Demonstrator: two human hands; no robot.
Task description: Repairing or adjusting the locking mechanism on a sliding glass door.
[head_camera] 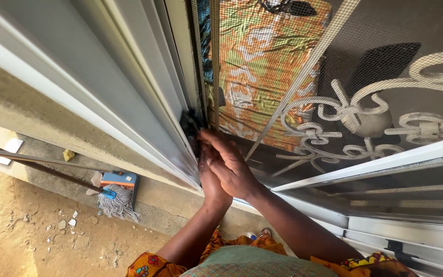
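Both hands, right hand (232, 166) over left hand (208, 179), press one dark crumpled cloth (190, 125) against the white metal window frame (144, 110); fingers flat, grasp unclear. Right of them stands one mesh screen (283, 61) with white scrollwork; below left lie one grey string mop (116, 201) and one blue brush (121, 180).

Mop (118, 201) and brush (120, 180) below ledge (52, 164)
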